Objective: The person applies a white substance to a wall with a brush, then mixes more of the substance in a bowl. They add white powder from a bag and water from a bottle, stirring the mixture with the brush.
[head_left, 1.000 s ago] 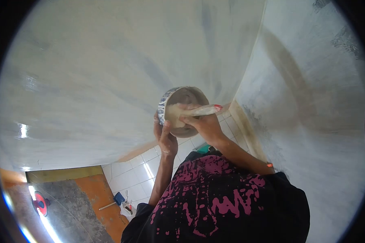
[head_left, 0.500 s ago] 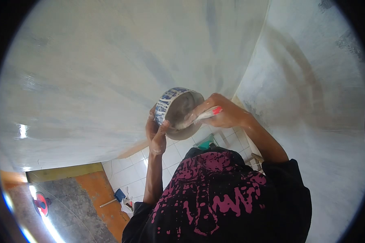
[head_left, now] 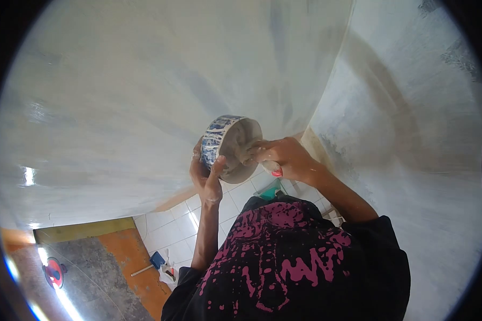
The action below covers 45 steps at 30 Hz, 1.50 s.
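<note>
A round tub with blue and white streaked sides is tilted, its opening turned toward the right. My left hand grips it from the left and below, the thumb over the rim. Greyish paste coats the inside. My right hand is closed round a paint-smeared brush with a red handle end, at the tub's right rim. The brush's far end is hidden by the fingers and the tub.
A pale, streaked wall rises in front, meeting another wall at the right. Below lie white floor tiles, a green object, a blue scoop-like item and a white bag. A red round object is at lower left.
My right hand has turned, and the brush's red end has swung down and to the left. The tub has shifted slightly left in my left hand.
</note>
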Tool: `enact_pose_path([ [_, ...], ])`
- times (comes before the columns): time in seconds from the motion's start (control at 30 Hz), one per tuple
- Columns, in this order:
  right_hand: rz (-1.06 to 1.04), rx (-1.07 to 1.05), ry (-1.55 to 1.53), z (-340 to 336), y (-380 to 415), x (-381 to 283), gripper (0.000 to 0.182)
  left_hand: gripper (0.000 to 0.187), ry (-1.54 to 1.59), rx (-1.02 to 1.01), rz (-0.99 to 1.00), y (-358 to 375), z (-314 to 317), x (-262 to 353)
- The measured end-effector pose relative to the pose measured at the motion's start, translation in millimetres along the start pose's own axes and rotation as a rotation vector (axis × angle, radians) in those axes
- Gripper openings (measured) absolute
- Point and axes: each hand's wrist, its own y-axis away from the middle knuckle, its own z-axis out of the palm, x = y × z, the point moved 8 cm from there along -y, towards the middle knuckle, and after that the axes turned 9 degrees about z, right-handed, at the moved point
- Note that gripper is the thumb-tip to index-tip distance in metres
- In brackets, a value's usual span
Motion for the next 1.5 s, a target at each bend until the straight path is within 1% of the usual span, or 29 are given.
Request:
enact_pose_path([
  [0.13, 0.133, -0.018, -0.075, 18.3, 2.4, 16.2, 0.033, 0.064, 0.004, 0.033, 0.031, 3.1, 1.6, -5.2],
  [0.23, 0.091, 0.033, -0.386, 34.0, 5.8, 21.9, 0.029, 0.064, -0.078, 0.09, 0.03, 5.6, -2.3, -10.6],
  [0.27, 0.087, 0.038, -0.383, 36.1, 4.7, 19.1, 0.029, 0.064, -0.075, 0.087, 0.036, 5.6, -2.6, -11.9],
  [0.33, 0.148, 0.036, -0.622, 38.3, 3.3, 19.5, 0.026, 0.064, -0.154, 0.101, 0.033, 6.0, -3.3, -13.5],
  [0.37, 0.309, -0.089, -0.727, 49.1, 2.1, 23.0, 0.02, 0.065, -0.125, 0.109, 0.024, 6.1, -2.7, -14.2],
  [0.4, 0.309, -0.086, -0.725, 47.5, 0.4, 18.4, 0.02, 0.065, -0.122, 0.107, 0.025, 6.5, -2.3, -14.8],
  [0.47, 0.506, -0.083, -0.783, 48.9, 3.7, 21.7, 0.021, 0.064, -0.094, 0.138, 0.004, 8.3, -3.9, -13.2],
  [0.5, 0.503, -0.076, -0.781, 49.0, 4.8, 19.2, 0.021, 0.063, -0.102, 0.105, 0.003, 7.5, -1.9, -8.8],
  [0.57, 0.567, 0.007, -1.076, 52.6, 6.5, 24.2, 0.029, 0.063, -0.043, 0.109, 0.0, 7.6, -1.4, -12.2],
  [0.6, 0.56, 0.012, -1.071, 52.4, 4.8, 21.5, 0.029, 0.062, 0.017, 0.118, -0.01, 8.7, -1.1, -16.7],
  [0.67, 0.706, 0.042, -1.436, 61.1, 8.7, 23.8, 0.037, 0.06, 0.086, 0.189, -0.064, 17.6, -8.7, -24.2],
  [0.7, 0.73, 0.1, -1.503, 67.4, 12.4, 32.9, 0.04, 0.059, 0.136, 0.23, -0.066, 18.1, -14.9, -26.9],
  [0.73, 0.766, 0.123, -1.493, 88.4, 21.6, 63.3, 0.04, 0.059, 0.122, 0.32, -0.049, 26.7, -33.0, -35.7],
  [0.77, 0.676, 0.17, -1.448, 69.8, 17.7, 58.8, 0.041, 0.059, 0.292, 0.346, -0.063, 18.5, -31.3, -25.0],
  [0.8, 0.758, 0.189, -1.604, 41.4, 12.2, 39.2, 0.046, 0.06, 0.312, 0.354, -0.021, 18.2, -43.1, -26.2],
  [0.83, 0.701, 0.216, -1.694, 16.9, 2.3, 24.8, 0.049, 0.06, 0.294, 0.375, -0.026, 19.0, -51.8, -17.3],
  [0.87, 0.635, 0.218, -1.67, -2.0, -11.4, 21.2, 0.049, 0.059, 0.245, 0.468, -0.044, 26.5, -62.6, -10.7],
  [0.93, 0.495, 0.394, -1.807, -40.8, -29.2, 21.5, 0.054, 0.058, 0.334, 0.514, -0.148, 38.0, -85.3, -21.4],
  [1.0, 0.492, 0.533, -1.567, -96.9, -47.9, 13.4, 0.049, 0.055, 0.301, 0.497, -0.145, 45.5, -102.8, -18.7],
  [1.07, 0.264, 0.561, -1.354, -165.0, -78.6, -14.4, 0.048, 0.053, 0.262, 0.473, -0.17, 63.6, -126.8, -37.3],
  [1.13, 0.133, 0.684, -0.832, -242.5, -103.9, -78.1, 0.045, 0.055, 0.259, 0.512, -0.238, 77.5, -158.5, -73.5],
  [1.17, -0.028, 0.688, -0.898, -281.6, -122.4, -53.3, 0.041, 0.064, 0.187, 0.557, -0.311, 74.1, -138.1, -86.1],
  [1.2, -0.152, 0.661, -0.577, -316.1, -138.9, -88.4, 0.034, 0.064, 0.193, 0.558, -0.301, 74.9, -139.0, -76.9],
  [1.27, -0.384, 0.625, -0.256, -372.5, -173.7, -140.9, 0.031, 0.061, 0.23, 0.591, -0.313, 77.2, -143.1, -65.5],
  [1.3, -0.418, 0.661, -0.104, -398.0, -187.7, -164.1, 0.033, 0.061, 0.253, 0.562, -0.324, 75.8, -140.3, -52.4],
  [1.33, -0.448, 0.695, 0.046, -418.9, -200.7, -187.8, 0.034, 0.061, 0.258, 0.556, -0.32, 73.6, -142.6, -50.8],
  [1.4, -0.515, 0.738, 0.192, -452.7, -223.6, -222.6, 0.035, 0.06, 0.203, 0.664, -0.264, 80.3, -158.2, -49.8],
  [1.43, -0.517, 0.732, 0.194, -463.8, -240.9, -230.9, 0.035, 0.06, 0.208, 0.669, -0.266, 79.5, -156.9, -51.5],
  [1.5, -0.846, 0.83, 0.346, -464.4, -246.8, -255.6, 0.033, 0.06, 0.212, 0.664, -0.275, 75.4, -155.0, -57.3],
])
